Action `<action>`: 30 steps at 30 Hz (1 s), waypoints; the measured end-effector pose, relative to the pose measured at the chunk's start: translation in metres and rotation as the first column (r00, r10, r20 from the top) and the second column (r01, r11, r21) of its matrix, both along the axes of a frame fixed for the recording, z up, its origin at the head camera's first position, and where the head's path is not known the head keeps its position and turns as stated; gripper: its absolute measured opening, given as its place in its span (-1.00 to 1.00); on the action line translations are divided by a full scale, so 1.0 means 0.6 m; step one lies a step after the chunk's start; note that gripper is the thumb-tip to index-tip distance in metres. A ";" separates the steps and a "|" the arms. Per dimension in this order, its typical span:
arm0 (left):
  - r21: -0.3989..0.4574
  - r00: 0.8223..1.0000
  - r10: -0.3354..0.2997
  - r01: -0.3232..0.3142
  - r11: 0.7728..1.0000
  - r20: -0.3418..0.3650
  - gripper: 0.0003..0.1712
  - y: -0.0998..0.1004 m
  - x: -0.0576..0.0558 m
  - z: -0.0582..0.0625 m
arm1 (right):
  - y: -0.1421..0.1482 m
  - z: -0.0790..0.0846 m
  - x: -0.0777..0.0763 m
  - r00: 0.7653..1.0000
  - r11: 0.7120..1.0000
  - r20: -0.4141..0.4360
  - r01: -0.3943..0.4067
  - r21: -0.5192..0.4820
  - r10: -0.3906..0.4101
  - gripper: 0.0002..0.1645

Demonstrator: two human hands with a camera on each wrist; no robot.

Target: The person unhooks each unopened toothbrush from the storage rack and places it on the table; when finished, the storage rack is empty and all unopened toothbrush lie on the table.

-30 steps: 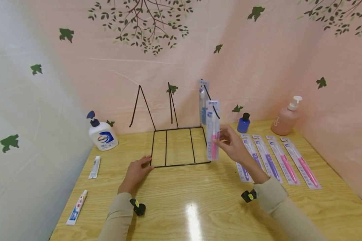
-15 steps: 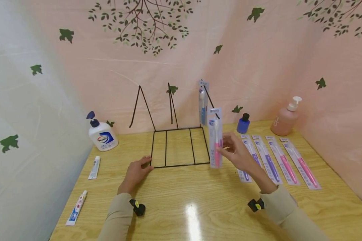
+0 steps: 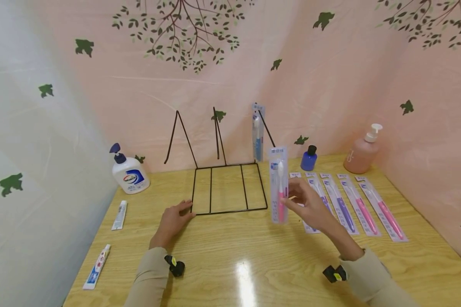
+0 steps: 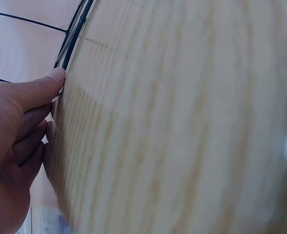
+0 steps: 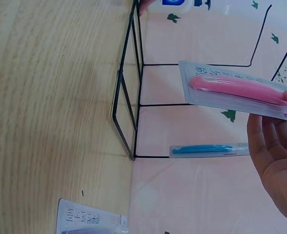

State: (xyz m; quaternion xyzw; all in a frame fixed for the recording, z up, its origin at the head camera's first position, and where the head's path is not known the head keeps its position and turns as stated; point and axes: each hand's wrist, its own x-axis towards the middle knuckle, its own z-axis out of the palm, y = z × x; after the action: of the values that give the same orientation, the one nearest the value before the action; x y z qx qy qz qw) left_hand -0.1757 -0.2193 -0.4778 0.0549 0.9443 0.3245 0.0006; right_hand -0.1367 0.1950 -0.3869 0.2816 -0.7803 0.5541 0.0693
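My right hand [image 3: 309, 204] pinches a packaged toothbrush [image 3: 278, 185] with a pink handle, thumb on its lower right side. The pack stands upright, in front of the right prong of a black wire rack [image 3: 211, 189]. In the right wrist view, the pink handle [image 5: 236, 90] shows through clear plastic, the thumb at its edge and the fingers behind. My left hand [image 3: 173, 221] holds the rack's front left corner; in the left wrist view its thumb [image 4: 58, 75] is on the wire. A packaged blue toothbrush [image 3: 258, 143] hangs on the rack's right prong, near the back.
Several packaged toothbrushes, purple [image 3: 345, 213] and pink [image 3: 365, 213], lie in a row at right. Behind them stand a blue bottle [image 3: 309, 161] and a pink pump bottle [image 3: 362, 153]. At left are a white pump bottle [image 3: 131, 175] and two tubes, one white [image 3: 119, 215], one printed [image 3: 97, 268].
My right hand has drawn the pink toothbrush pack down, toward me and slightly right, from over the right prong to in front of its tip. The left hand has stayed at the rack corner.
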 end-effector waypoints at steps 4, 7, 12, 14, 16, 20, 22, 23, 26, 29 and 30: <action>-0.001 1.000 -0.007 0.007 1.000 -0.005 -0.45 0.001 0.002 0.001 | 0.008 -0.003 0.010 1.000 1.000 0.013 0.007 0.003 -0.007 -0.52; 0.003 1.000 -0.009 0.009 1.000 -0.005 -0.45 0.001 0.003 0.000 | 0.017 -0.007 0.018 1.000 1.000 0.016 0.016 0.004 -0.016 -0.54; 0.011 1.000 -0.006 0.006 1.000 0.000 -0.44 0.004 0.003 -0.001 | 0.037 -0.016 0.033 0.999 0.999 0.010 0.043 0.026 -0.043 -0.55; 0.011 1.000 -0.008 0.008 1.000 0.000 -0.44 0.004 0.003 0.000 | 0.047 -0.020 0.041 0.997 0.996 0.025 0.069 0.050 -0.070 -0.55; 0.011 1.000 -0.008 0.008 1.000 -0.002 -0.45 0.004 0.003 0.000 | 0.058 -0.026 0.048 0.995 0.994 0.046 0.085 0.065 -0.088 -0.55; 0.006 1.000 -0.019 0.019 1.000 -0.010 -0.44 0.002 0.003 0.000 | 0.081 -0.034 0.062 0.990 0.991 0.093 0.096 0.088 -0.105 -0.60; 0.004 1.000 -0.023 0.023 1.000 -0.014 -0.44 0.001 0.003 0.000 | 0.092 -0.035 0.070 0.987 0.989 0.116 0.100 0.110 -0.113 -0.61; 0.001 1.000 -0.024 0.024 1.000 -0.017 -0.44 0.001 0.003 -0.001 | 0.098 -0.036 0.074 0.985 0.987 0.126 0.100 0.127 -0.116 -0.62; -0.003 1.000 -0.024 0.024 1.000 -0.018 -0.44 0.000 0.002 -0.002 | 0.116 -0.035 0.085 0.977 0.983 0.180 0.089 0.163 -0.118 -0.63; -0.003 1.000 -0.025 0.025 1.000 -0.015 -0.44 0.000 0.001 -0.001 | 0.136 -0.033 0.095 0.957 0.987 0.281 0.021 0.161 -0.066 -0.62; -0.002 1.000 -0.024 0.024 1.000 -0.013 -0.44 0.001 0.001 -0.001 | 0.143 -0.033 0.097 0.945 0.989 0.324 -0.008 0.148 -0.041 -0.62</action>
State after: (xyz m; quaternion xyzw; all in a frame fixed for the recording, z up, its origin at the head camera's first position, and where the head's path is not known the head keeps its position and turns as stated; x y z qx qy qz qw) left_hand -0.1750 -0.2190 -0.4781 0.0683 0.9439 0.3230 -0.0015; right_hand -0.0784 0.2809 -0.4069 0.1840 -0.8222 0.5331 -0.0769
